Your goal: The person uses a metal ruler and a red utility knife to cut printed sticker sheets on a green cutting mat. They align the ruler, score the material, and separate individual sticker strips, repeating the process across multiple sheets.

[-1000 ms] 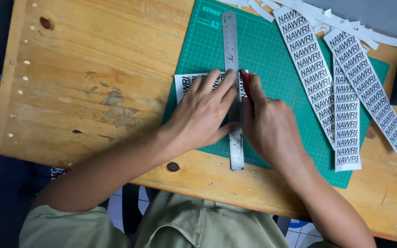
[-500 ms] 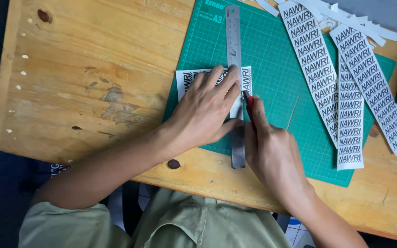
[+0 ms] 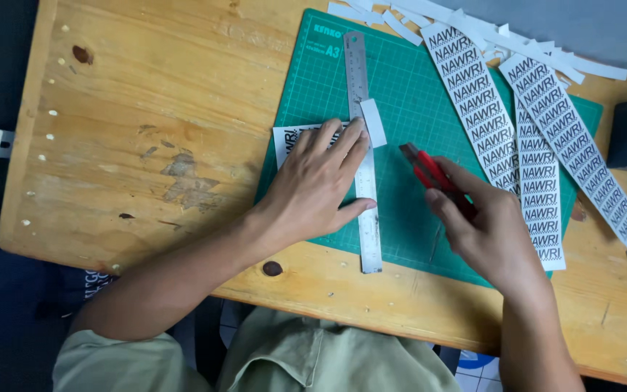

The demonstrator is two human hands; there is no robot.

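Since half a second ago, right hand (image 3: 491, 236) has pulled off the steel ruler (image 3: 364, 174) and sits out to its right, fingers wrapped round the red cutter (image 3: 424, 170), blade end pointing up-left over the green cutting mat (image 3: 415, 109). From where I'm watching, left hand (image 3: 317, 185) is spread flat, pinning the ruler and the printed sheet (image 3: 288, 136) under its fingers. A small white offcut (image 3: 373, 122) lies just beside the ruler's right edge, near the left fingertips. Cut printed strips (image 3: 538, 145) are well off right.

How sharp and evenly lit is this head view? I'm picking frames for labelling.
Head view: even, soft light, only faint shadows beside the left hand and right hand; steel ruler shows no harsh glare; printed strips read crisp; slight edge distortion.
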